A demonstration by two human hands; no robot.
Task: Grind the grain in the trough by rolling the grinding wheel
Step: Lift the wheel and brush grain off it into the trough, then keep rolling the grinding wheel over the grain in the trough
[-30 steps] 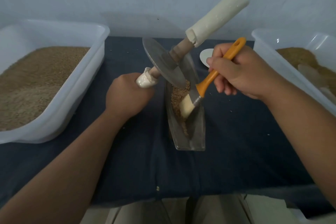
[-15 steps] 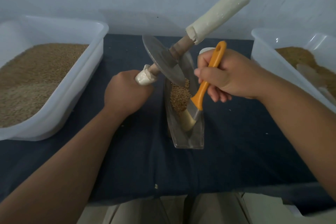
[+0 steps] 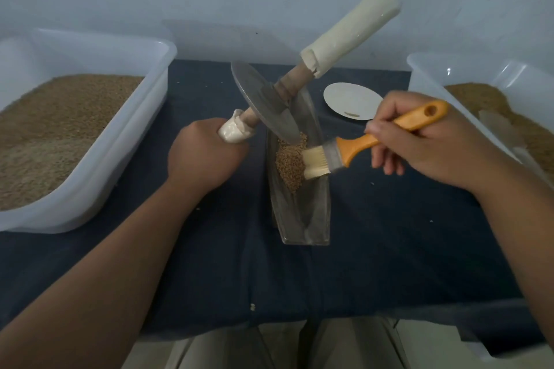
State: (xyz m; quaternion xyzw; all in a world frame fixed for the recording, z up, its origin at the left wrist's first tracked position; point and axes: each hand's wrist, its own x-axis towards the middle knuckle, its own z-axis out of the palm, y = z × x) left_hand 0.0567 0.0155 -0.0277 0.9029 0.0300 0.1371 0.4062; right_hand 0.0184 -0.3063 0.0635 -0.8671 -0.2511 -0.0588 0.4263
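the left hand (image 3: 204,156) is curled tight round the near, cloth-wrapped end of the grinding wheel's handle; a white stub of the wrap sticks out just above the thumb side of the fist. the grinding wheel (image 3: 265,105), a thin grey metal disc, sits just beyond those fingers and apart from them, with a short bare stretch of wooden rod between. its lower edge dips into the far half of the trough (image 3: 302,213), on the grain (image 3: 289,162) heaped there.

the right hand (image 3: 419,141) pinches the orange handle of a brush (image 3: 344,150) between thumb and curled fingers. the pale bristles point left and lie on the right edge of the grain heap, just below the wheel's rim.

the rod's long axis runs from the fist at lower left up to the upper right, steeply tilted, and ends in a long cream-wrapped grip (image 3: 350,30) held by no one. the disc leans with it, its face turned toward the upper left. the trough is narrow, its length running away from the person, on a dark cloth (image 3: 209,249).

a white tub (image 3: 126,141) of grain stands at the left, another tub (image 3: 434,69) at the right, and a small white dish (image 3: 350,100) lies beyond the brush.
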